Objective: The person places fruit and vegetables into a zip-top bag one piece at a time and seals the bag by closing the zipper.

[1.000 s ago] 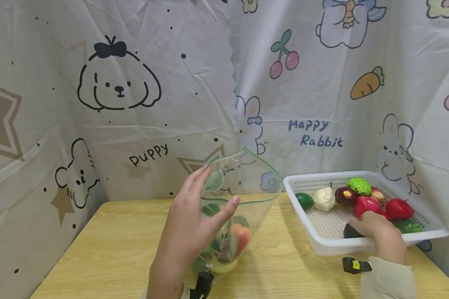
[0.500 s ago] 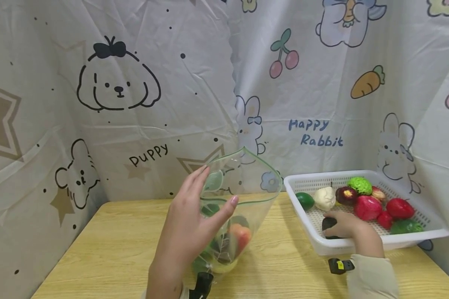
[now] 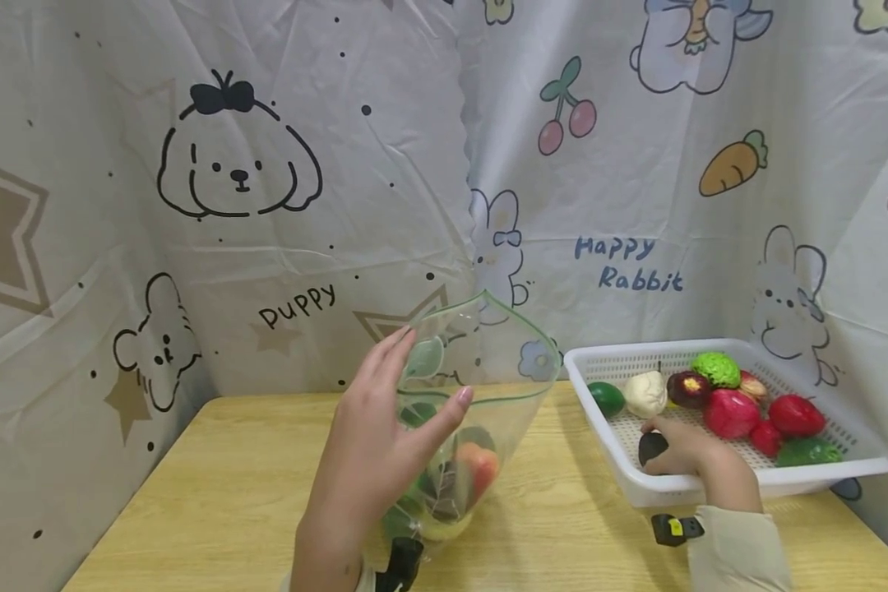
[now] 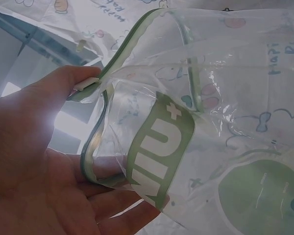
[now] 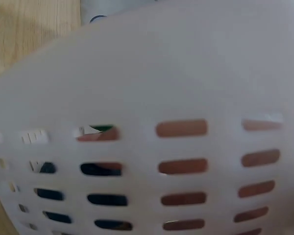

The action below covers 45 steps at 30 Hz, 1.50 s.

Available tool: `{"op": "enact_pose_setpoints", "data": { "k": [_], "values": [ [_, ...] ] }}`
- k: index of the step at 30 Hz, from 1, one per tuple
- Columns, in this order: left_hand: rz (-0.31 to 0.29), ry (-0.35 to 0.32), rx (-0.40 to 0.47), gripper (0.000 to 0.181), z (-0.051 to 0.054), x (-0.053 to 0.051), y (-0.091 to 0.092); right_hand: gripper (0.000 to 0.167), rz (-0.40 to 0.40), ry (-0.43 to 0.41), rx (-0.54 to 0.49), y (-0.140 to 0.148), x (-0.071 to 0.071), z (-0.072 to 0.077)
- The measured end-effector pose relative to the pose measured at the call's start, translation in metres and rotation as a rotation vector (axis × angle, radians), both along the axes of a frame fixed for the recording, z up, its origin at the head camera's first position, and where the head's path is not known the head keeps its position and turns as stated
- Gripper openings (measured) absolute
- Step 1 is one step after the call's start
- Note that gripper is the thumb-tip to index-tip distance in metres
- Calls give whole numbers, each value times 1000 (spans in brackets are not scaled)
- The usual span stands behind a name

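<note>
My left hand (image 3: pixel 373 436) holds the green-edged mouth of a clear zip bag (image 3: pixel 518 403) standing on the table. In the left wrist view, the thumb (image 4: pixel 76 76) lies at the bag's zip edge, with the other fingers around its side. Inside the bag sit a peach-like orange-red fruit (image 3: pixel 479 469) and several dark or green pieces. At the near side of the white basket (image 3: pixel 654 491), my right hand (image 3: pixel 691 452) grips a dark, rounded fruit-like piece (image 3: pixel 651 448), its kind unclear. The right wrist view shows mostly the basket's slotted wall (image 5: pixel 137 88), with the hand partly visible behind it.
Also in the basket are a dark green oval piece (image 3: pixel 607 399), a white bulb (image 3: pixel 645 395), a bright green bumpy piece (image 3: pixel 716 370), red fruits (image 3: pixel 731 413) and a green piece (image 3: pixel 809 451). The wooden table (image 3: pixel 252 477) meets a printed cloth backdrop (image 3: pixel 385 205) behind.
My right hand has moved left inside the basket with the dark piece, uncovering the red and green pieces on the right, then stayed nearly still. The left hand and bag hold their place.
</note>
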<state>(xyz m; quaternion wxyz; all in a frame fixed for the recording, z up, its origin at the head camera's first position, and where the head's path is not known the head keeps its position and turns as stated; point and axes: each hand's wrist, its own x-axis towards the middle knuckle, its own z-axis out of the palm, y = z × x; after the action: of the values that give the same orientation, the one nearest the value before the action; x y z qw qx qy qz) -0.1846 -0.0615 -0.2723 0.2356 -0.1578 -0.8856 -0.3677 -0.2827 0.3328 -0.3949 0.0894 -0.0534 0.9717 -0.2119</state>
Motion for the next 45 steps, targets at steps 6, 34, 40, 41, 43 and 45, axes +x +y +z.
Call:
{"op": "enact_pose_setpoints", "data": {
  "k": [6,34,40,41,43,45],
  "values": [
    [1,3,4,88,-1,0,0,52,13,66,-23,4,2,1],
    [-4,-7,9,88,0,0,1,79,-3,984,-502,-80,59,93],
    [1,-17,5,88,0,0,2,81,159,1201,-744,-124,69,101],
    [1,-19,6,88,0,0,3,80,193,1212,-790,-130,70,101],
    [4,-25,4,88,0,0,3,78,250,1223,-855,-140,72,100],
    [7,-26,7,87,0,0,3,72,276,1226,-877,-148,74,98]
  ]
}}
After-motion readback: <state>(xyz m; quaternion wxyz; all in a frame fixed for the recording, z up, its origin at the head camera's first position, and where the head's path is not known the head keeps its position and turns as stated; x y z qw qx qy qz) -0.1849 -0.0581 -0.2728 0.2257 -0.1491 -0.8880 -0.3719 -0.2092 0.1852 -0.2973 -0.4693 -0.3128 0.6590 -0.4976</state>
